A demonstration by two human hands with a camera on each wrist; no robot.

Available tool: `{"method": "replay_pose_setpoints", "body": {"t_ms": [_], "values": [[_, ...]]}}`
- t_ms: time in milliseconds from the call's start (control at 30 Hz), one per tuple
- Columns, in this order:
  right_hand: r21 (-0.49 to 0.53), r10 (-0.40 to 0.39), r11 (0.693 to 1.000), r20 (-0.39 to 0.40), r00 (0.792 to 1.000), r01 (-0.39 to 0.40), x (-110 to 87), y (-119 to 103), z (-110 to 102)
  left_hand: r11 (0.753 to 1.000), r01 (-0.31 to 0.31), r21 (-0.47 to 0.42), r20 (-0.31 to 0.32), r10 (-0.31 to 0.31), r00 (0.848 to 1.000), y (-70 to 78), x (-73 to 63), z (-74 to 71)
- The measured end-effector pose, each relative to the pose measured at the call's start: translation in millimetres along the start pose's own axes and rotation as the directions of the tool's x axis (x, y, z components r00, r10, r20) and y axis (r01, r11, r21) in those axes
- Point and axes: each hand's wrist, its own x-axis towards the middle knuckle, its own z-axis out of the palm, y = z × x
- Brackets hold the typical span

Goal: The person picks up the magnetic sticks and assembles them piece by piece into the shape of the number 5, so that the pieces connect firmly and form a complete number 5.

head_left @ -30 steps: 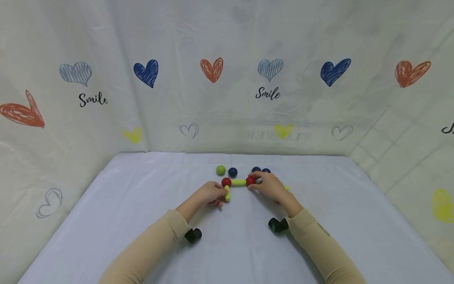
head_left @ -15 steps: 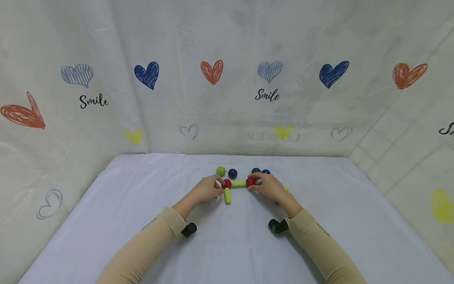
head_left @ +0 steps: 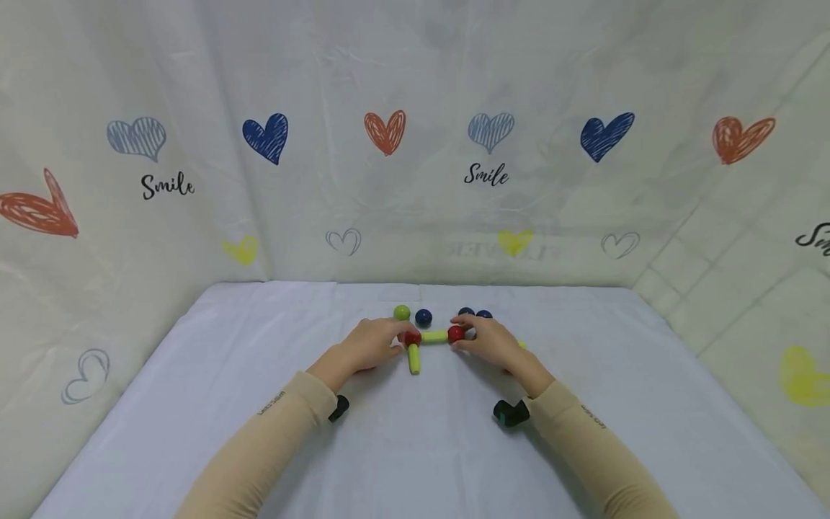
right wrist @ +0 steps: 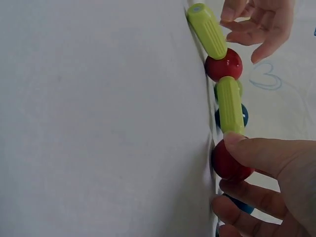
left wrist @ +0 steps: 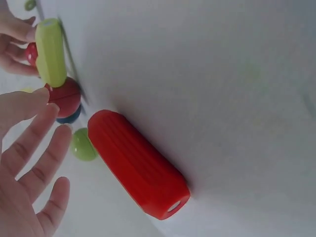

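Observation:
My right hand [head_left: 489, 342] pinches a red ball [head_left: 456, 334] between thumb and fingers. From that ball a yellow-green rod [head_left: 434, 336] runs left to a second red ball [left wrist: 66, 96]. Another yellow-green rod [head_left: 414, 359] joins this left ball and points toward me. The left hand [head_left: 369, 342] is right at the left ball, fingertips beside it and the other fingers spread loosely. In the right wrist view its fingers stand slightly apart from the ball. A thick red rod [left wrist: 138, 163] lies near the left hand; in the head view it is hidden.
Behind the joined pieces sit a green ball [head_left: 401, 312] and a dark blue ball [head_left: 424, 318]. Two more dark blue balls [head_left: 484, 314] stand behind my right hand, partly covered. A yellow-green end [head_left: 522, 345] shows past that hand. White cloth [head_left: 415, 447] covers the table.
My left hand has let go of the yellow-green rod pointing toward me and shifted up to the left red ball. The right hand keeps its hold on the other ball.

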Motion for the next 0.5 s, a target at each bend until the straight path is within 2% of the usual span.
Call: {"method": "replay_pose_setpoints", "body": {"t_ms": [233,500], "values": [[0.033,0.018,0.999,-0.065,0.998,-0.015,-3.8,7,-12,0.996,0.008,0.089,0.005,-0.009,1.0,-1.4,5.3,1.0],[0.049,0.064,0.997,-0.159,0.985,-0.057,-1.6,26,-33,0.994,-0.021,0.111,-0.031,0.024,0.999,-1.9,8.3,2.4]]}}
